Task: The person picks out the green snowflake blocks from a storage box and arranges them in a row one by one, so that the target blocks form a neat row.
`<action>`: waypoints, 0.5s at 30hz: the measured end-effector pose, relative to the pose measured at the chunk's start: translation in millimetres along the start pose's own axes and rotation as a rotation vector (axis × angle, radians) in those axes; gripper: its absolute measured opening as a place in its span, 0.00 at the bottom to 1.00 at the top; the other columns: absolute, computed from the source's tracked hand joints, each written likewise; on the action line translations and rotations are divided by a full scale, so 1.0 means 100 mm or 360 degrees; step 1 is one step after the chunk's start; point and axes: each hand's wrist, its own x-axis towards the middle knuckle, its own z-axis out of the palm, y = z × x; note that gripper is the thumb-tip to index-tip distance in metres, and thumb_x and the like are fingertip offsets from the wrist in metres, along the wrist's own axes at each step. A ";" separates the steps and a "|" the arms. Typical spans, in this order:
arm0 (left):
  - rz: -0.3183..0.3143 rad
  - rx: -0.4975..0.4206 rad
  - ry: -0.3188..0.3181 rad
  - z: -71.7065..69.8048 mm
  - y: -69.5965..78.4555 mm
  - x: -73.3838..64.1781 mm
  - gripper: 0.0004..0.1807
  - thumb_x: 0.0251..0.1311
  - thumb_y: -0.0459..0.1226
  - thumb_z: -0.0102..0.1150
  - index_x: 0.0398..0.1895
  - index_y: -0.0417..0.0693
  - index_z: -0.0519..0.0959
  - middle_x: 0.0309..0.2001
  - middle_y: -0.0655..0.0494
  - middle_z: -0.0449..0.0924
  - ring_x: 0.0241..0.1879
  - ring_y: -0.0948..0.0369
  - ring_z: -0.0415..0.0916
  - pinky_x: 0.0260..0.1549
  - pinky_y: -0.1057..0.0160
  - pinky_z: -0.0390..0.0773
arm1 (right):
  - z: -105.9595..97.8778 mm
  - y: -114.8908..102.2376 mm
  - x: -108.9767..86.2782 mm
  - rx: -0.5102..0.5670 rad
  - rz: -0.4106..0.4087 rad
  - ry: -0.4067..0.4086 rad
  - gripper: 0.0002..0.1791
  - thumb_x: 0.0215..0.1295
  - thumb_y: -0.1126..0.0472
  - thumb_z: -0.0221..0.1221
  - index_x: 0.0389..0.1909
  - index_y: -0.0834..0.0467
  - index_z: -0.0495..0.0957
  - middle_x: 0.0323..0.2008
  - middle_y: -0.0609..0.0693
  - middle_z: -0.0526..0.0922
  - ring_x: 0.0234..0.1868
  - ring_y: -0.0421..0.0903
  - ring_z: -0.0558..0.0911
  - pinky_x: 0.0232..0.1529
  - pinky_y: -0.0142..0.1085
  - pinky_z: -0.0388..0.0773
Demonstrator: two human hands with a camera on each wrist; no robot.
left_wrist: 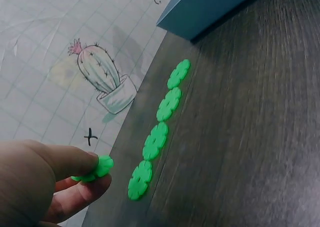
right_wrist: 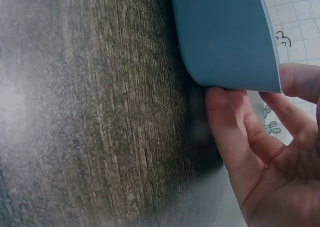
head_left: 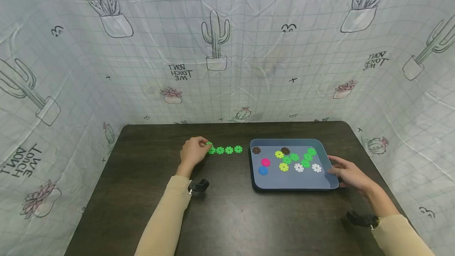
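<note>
My left hand pinches a green flower-shaped plastic disc between thumb and fingers, just above the table. Beside it, several more green discs lie in a row, nearly edge to edge; the left wrist view shows the closest disc just right of the fingertips. At the right, my right hand grips the short side of a blue-grey tray, thumb at the rim and other fingers against the outer wall. Inside the tray are loose discs: green, yellow, white, brown, a pink disc and a blue disc.
A dark wooden table carries everything. Behind and at both sides hangs a white gridded cloth with cactus drawings, meeting the table's back edge. Black straps sit on both wrists.
</note>
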 end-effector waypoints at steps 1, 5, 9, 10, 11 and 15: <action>-0.0004 -0.0004 0.0004 -0.01 -0.01 0.00 0.13 0.67 0.47 0.67 0.46 0.51 0.88 0.39 0.56 0.89 0.31 0.57 0.84 0.25 0.55 0.78 | 0.00 0.00 0.00 0.0001 -0.0002 -0.0001 0.43 0.79 0.55 0.55 0.82 0.66 0.43 0.68 0.80 0.64 0.55 0.61 0.82 0.45 0.52 0.84; -0.0036 -0.0003 0.0025 -0.03 -0.07 -0.01 0.13 0.67 0.46 0.68 0.46 0.49 0.88 0.40 0.55 0.89 0.31 0.56 0.84 0.26 0.54 0.79 | 0.00 0.01 0.00 -0.0001 0.0000 -0.0001 0.43 0.79 0.54 0.56 0.82 0.66 0.43 0.67 0.80 0.65 0.54 0.59 0.83 0.45 0.52 0.84; -0.0076 0.0009 0.0046 -0.02 -0.13 -0.01 0.12 0.66 0.46 0.68 0.45 0.50 0.89 0.39 0.56 0.89 0.32 0.56 0.83 0.27 0.53 0.79 | 0.00 0.01 0.01 0.0001 0.0013 0.0007 0.44 0.79 0.54 0.56 0.82 0.66 0.43 0.68 0.80 0.64 0.55 0.60 0.82 0.45 0.52 0.84; -0.0082 0.0010 0.0050 -0.02 -0.15 0.00 0.12 0.66 0.46 0.68 0.45 0.50 0.89 0.39 0.56 0.89 0.32 0.56 0.83 0.28 0.52 0.79 | 0.00 0.01 0.01 0.0004 0.0016 0.0008 0.43 0.79 0.54 0.55 0.82 0.66 0.43 0.68 0.80 0.64 0.55 0.61 0.82 0.45 0.52 0.85; -0.0088 0.0013 0.0052 -0.02 -0.16 0.00 0.12 0.66 0.46 0.68 0.45 0.50 0.89 0.39 0.56 0.89 0.32 0.56 0.83 0.28 0.52 0.79 | -0.01 0.01 0.01 0.0003 0.0019 0.0010 0.43 0.79 0.54 0.55 0.82 0.66 0.43 0.68 0.80 0.64 0.55 0.61 0.82 0.44 0.52 0.85; -0.0111 0.0032 0.0048 -0.01 -0.19 0.02 0.12 0.65 0.46 0.68 0.44 0.50 0.89 0.38 0.57 0.89 0.31 0.57 0.83 0.29 0.51 0.80 | 0.00 0.00 0.01 -0.0004 0.0021 0.0008 0.43 0.79 0.53 0.55 0.82 0.65 0.43 0.68 0.80 0.63 0.56 0.63 0.81 0.45 0.52 0.84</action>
